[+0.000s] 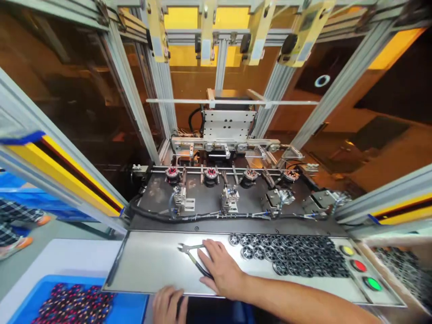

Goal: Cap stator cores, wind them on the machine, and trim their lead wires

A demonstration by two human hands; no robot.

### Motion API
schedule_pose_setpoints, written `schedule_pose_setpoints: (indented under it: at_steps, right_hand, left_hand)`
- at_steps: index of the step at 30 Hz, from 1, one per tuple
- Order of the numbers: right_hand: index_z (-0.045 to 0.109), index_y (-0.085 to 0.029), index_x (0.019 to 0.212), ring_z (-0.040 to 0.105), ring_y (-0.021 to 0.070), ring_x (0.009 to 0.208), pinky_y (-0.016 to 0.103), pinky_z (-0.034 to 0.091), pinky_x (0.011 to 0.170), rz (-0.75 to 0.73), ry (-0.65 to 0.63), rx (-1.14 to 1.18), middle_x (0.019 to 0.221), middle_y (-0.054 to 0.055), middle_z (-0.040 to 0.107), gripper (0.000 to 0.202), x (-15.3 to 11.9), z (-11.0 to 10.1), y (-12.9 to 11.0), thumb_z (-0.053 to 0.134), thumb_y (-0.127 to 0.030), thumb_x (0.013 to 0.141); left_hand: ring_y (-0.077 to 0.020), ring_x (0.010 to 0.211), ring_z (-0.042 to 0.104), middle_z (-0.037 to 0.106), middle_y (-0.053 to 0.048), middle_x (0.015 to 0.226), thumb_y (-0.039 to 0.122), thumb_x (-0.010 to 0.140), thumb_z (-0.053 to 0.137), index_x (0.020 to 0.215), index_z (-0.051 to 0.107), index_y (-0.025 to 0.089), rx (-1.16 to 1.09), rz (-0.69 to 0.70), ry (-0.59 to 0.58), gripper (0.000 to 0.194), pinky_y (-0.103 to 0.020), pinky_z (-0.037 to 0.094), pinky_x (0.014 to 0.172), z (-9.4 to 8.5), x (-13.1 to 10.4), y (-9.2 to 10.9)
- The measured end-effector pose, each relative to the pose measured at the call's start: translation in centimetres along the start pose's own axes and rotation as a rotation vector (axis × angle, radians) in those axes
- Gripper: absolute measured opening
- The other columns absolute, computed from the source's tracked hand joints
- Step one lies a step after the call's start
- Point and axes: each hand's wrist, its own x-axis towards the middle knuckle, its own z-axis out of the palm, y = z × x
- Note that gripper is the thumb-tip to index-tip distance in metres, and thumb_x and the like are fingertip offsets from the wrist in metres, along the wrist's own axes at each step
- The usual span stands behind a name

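A machine frame (130, 85) of aluminium profiles with amber panels encloses a dark fixture deck (205, 198); a metal tray (145, 263) spans its near side. At the near left, a blue bin (131, 308) contains round parts (76, 303) with red and copper-coloured details. To its right, the left hand (168, 306) is at the tray's near edge, fingers slightly apart. Beyond it lie cutting pliers (185, 248) on the tray: short grey metal head toward the far left, handles spread, the lower one dark toward its end. The right hand (221, 272) covers the handle ends; its fingertips meet the upper handle, and the lower handle runs toward the thumb. Whether these fingers are clamped on the handles cannot be told. Farther right are rows of black round parts (300, 254), then yellow (347, 250), red (358, 266) and green (372, 284) buttons.
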Motion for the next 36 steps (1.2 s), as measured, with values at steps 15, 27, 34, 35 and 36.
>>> schedule_pose_setpoints:
  at_steps: [15,27,34,35,36]
  right_hand:
    - [0.056,-0.014,0.105,0.064,0.0139,0.061,0.029,0.056,0.059,0.291,-0.313,1.084,0.074,0.000,0.062,0.021,1.7,-8.3,-3.3,0.045,-0.031,0.097]
    - [0.047,-0.019,0.099,0.063,0.0109,0.052,0.025,0.058,0.047,0.263,-0.016,1.895,0.081,-0.003,0.060,0.030,16.1,-13.7,-10.3,0.066,-0.036,0.083]
    - [0.043,-0.021,0.099,0.049,0.0041,0.044,0.014,0.049,0.036,0.582,0.393,1.973,0.073,-0.007,0.046,0.014,25.6,-12.3,-10.9,0.052,-0.031,0.093]
    - [0.043,-0.021,0.100,0.048,0.0042,0.044,0.014,0.048,0.035,0.602,0.422,1.978,0.072,-0.007,0.046,0.017,26.3,-12.0,-10.7,0.054,-0.032,0.092]
    - [0.044,-0.021,0.101,0.048,0.0047,0.045,0.014,0.047,0.034,0.618,0.446,1.982,0.072,-0.007,0.046,0.020,26.7,-11.8,-10.5,0.057,-0.033,0.091]
  left_hand:
    - [-0.0255,0.076,0.073,0.075,-0.010,0.082,0.053,0.098,0.044,0.100,0.070,0.016,-0.007,-0.363,-0.278,0.045,-0.039,0.059,0.073,-4.7,6.5,3.5]
    - [-0.0280,0.112,0.060,0.065,-0.011,0.114,0.034,0.093,0.060,0.109,0.063,0.015,0.177,-0.457,-0.434,0.025,-0.053,0.045,0.100,2.2,10.3,3.1]
    - [-0.0364,0.128,0.048,0.058,-0.021,0.126,0.021,0.088,0.053,0.124,0.057,0.013,0.211,-0.468,-0.495,0.037,-0.057,0.037,0.106,2.1,10.6,3.5]
    - [-0.0364,0.129,0.048,0.058,-0.021,0.127,0.021,0.088,0.053,0.125,0.056,0.014,0.212,-0.469,-0.500,0.038,-0.057,0.036,0.106,2.1,10.6,3.4]
    - [-0.0363,0.129,0.048,0.057,-0.020,0.127,0.020,0.088,0.053,0.125,0.056,0.014,0.212,-0.469,-0.504,0.038,-0.057,0.036,0.106,2.1,10.6,3.4]
